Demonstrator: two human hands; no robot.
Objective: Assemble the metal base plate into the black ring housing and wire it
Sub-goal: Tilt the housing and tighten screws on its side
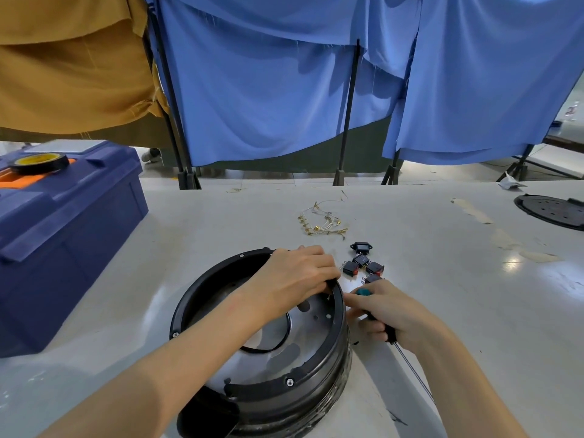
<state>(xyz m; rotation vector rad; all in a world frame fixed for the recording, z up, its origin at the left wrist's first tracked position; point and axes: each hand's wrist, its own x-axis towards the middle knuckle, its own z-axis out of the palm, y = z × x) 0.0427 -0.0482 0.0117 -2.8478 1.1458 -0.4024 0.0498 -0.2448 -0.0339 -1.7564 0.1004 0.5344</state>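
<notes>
The black ring housing (319,371) stands on the white table near me, with the round metal base plate (308,335) lying inside it. My left hand (297,273) reaches over the housing and grips its far right rim, fingers curled over the edge. My right hand (385,308) sits just outside the housing's right wall and holds a screwdriver (392,335) with a teal cap and black handle, its thin shaft pointing back toward me. A bundle of thin wires with brass terminals (322,221) lies farther back on the table.
Several small black switches (363,263) lie just beyond my hands. A blue toolbox (63,235) with a tape roll (39,162) on its lid stands at the left. A black perforated disc (553,211) rests at the far right. Blue and ochre cloths hang behind the table.
</notes>
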